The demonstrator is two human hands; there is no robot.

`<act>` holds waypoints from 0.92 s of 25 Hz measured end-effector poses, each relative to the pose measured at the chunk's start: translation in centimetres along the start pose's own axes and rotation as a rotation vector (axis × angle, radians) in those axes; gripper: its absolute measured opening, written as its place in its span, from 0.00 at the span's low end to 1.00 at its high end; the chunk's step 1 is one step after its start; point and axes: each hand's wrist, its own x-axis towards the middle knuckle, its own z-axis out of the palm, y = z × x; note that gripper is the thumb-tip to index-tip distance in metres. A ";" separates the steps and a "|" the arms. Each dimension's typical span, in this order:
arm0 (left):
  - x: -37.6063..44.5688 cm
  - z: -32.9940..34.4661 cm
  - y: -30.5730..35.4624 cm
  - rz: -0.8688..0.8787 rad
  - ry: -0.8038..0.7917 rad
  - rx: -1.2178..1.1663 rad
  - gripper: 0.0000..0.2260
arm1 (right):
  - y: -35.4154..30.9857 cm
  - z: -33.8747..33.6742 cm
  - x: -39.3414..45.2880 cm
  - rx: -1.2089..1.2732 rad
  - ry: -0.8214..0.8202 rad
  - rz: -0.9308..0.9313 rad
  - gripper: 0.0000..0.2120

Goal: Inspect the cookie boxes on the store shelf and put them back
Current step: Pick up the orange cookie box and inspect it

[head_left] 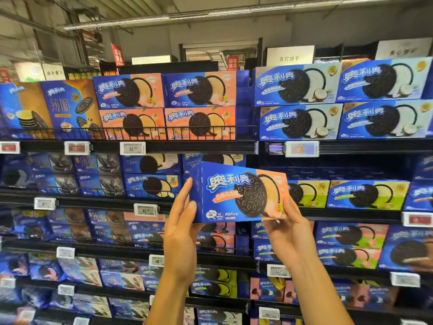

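Observation:
A blue and peach-orange cookie box (236,193) is held up in front of the shelves, its printed front facing me and tilted slightly down to the right. My left hand (181,221) grips its left end, thumb on the front edge. My right hand (289,228) holds its lower right corner, thumb on the front. Several matching blue and orange boxes (164,106) are stacked on the top shelf (140,146) at upper left, behind a low wire rail.
Blue and white cookie boxes (339,102) fill the top shelf's right half. Lower shelves hold many more boxes and packets. Price tags (132,148) are clipped along the shelf edges. A gap (243,99) separates the orange stacks from the right-hand unit.

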 end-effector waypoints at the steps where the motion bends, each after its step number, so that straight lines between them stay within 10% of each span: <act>1: 0.0 -0.1 0.0 -0.002 -0.017 0.007 0.20 | 0.1 0.1 -0.1 -0.007 0.006 -0.001 0.21; 9: 1.7 -2.2 -1.7 -0.065 0.022 -0.178 0.32 | -0.2 0.6 -1.1 0.145 -0.058 -0.001 0.22; 23: 6.8 -2.9 -7.3 -0.460 -0.018 -0.112 0.17 | 4.0 9.0 -5.8 -0.727 -0.252 -0.482 0.11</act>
